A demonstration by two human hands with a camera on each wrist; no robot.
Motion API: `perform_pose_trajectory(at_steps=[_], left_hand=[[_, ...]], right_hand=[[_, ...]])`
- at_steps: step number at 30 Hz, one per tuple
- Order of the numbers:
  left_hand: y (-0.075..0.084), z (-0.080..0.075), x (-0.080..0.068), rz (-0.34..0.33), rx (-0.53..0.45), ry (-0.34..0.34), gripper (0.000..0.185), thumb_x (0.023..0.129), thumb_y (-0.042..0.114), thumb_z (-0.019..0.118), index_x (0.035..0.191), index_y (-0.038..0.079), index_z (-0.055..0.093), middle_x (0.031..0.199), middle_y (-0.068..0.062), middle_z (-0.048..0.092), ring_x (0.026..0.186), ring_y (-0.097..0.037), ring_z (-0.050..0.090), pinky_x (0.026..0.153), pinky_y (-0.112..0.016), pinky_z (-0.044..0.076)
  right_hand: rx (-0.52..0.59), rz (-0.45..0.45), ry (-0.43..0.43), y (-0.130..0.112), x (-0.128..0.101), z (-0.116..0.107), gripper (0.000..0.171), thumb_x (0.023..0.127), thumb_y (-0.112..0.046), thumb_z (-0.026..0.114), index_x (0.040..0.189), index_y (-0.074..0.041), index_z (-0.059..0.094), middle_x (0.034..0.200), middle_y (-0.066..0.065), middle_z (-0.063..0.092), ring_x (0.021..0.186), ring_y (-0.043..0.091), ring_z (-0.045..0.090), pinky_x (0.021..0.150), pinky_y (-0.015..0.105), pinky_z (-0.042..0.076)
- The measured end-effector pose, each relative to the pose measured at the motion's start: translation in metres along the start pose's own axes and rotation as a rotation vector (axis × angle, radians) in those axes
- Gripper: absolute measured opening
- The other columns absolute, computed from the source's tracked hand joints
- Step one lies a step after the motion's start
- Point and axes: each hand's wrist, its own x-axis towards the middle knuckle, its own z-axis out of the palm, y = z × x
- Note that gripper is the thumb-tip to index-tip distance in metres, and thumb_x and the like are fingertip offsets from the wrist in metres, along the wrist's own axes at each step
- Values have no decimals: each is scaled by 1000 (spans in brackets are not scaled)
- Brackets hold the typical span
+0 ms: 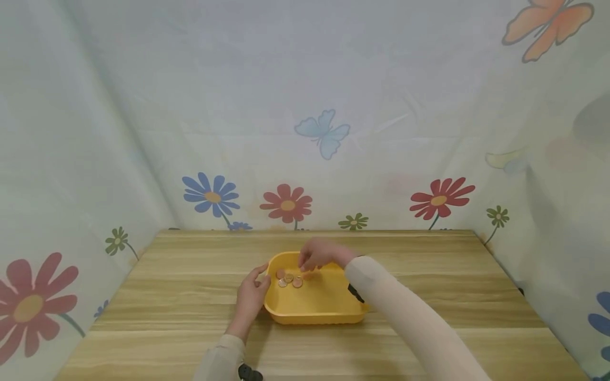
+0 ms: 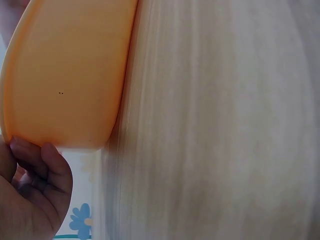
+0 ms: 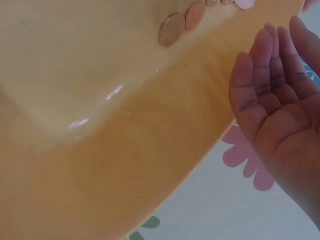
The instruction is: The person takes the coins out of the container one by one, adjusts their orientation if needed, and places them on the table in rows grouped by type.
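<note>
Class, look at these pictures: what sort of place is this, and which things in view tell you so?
Probably a small staged tabletop set rather than a lived-in room. A wooden table is closed in on three sides by a cloth backdrop printed with flowers and butterflies, and it bears only a yellow tray of coins.

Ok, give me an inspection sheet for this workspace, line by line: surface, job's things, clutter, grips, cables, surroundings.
Surface: light wooden table, bare around the tray.
Job's things: shallow yellow plastic tray with small round copper-coloured coins in its far left corner.
Clutter: nothing seen.
Grips: left hand touches the tray's left rim; right hand hovers over the coins, palm empty in the right wrist view.
Cables: nothing seen.
Surroundings: pale cloth backdrop with printed flowers and butterflies on three sides.
</note>
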Motion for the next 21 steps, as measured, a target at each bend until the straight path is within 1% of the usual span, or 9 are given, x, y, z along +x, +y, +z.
perform_pose_trajectory(at_steps=[2,5,7,9,13,16,18,21], left_hand=[[0,0,0,3,2,1,43,103,14,55,145,4,55,68,-10,58,51,-10,46,47,-22,43],[0,0,0,8,4,0,43,103,14,55,145,4,56,68,-10,58,51,-9,46,47,-21,42],[0,0,0,14,4,-1,43,103,13,56,145,3,56,66,-8,57,51,-9,45,47,-21,42],[0,0,0,18,2,-2,43,103,13,56,144,3,56,65,-7,55,51,-9,44,46,-21,41],[0,-1,0,25,-2,-3,43,103,13,55,145,2,55,66,-8,56,51,-10,45,47,-21,42],[-1,-1,0,19,-8,-6,43,103,14,55,145,2,55,67,-10,58,51,-10,46,47,-22,42],[-2,-1,0,14,-11,-5,43,103,14,56,145,3,55,68,-11,59,51,-10,46,47,-22,42],[-3,0,1,11,-9,-2,43,103,14,56,144,3,55,68,-10,59,51,-9,45,47,-22,42]], right_hand=[[9,-6,-7,2,3,3,12,95,-9,69,106,-5,74,104,7,75,84,10,62,74,25,55],[30,-5,-22,4,7,8,16,96,-6,66,110,-3,73,105,10,75,85,10,62,78,27,57],[36,0,-17,4,9,10,16,96,-4,65,110,-2,73,104,9,75,83,9,61,78,28,57],[30,11,-11,6,10,13,15,95,-3,65,109,-2,73,98,7,73,80,10,59,74,26,55],[-11,39,19,8,14,20,11,93,-2,67,101,-3,74,85,5,70,72,11,56,63,20,47],[-45,44,43,10,16,26,10,91,-2,69,99,-2,75,83,6,72,67,10,56,60,17,45],[-42,42,45,12,18,30,11,91,-1,70,100,-1,75,83,5,71,65,9,55,59,17,44],[3,50,50,13,20,34,12,90,-6,74,101,0,75,79,0,65,62,10,51,57,19,43]])
